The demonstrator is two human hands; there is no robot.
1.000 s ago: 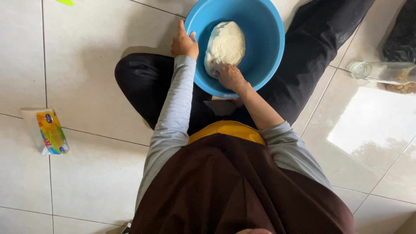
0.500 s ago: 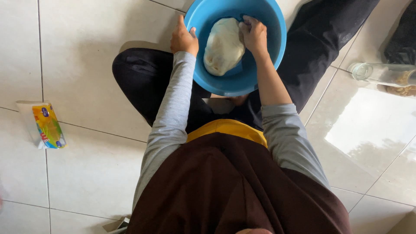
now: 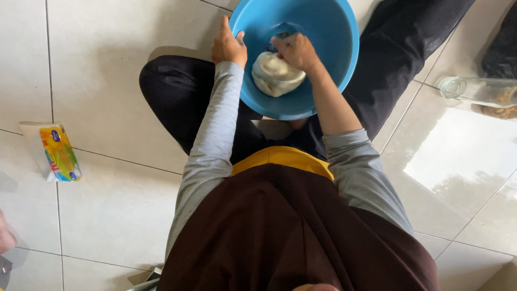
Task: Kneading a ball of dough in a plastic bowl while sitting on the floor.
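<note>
A round blue plastic bowl (image 3: 328,32) rests between my crossed legs on the tiled floor. Inside it lies a pale lump of dough (image 3: 273,77). My left hand (image 3: 228,46) grips the bowl's left rim, thumb inside. My right hand (image 3: 294,49) is curled over the far top of the dough, fingers pressing into it. My grey sleeves and dark legs frame the bowl.
A yellow and white packet (image 3: 58,153) lies on the tiles at the left. A clear glass jar (image 3: 479,92) on its side sits at the right, with a dark bag behind it. Part of another person's hand (image 3: 5,237) shows at the left edge.
My right hand moved from the dough's near side to its far side, then folded it toward me. The dough went from long and flat to a compact lump. The left hand stayed on the rim.
</note>
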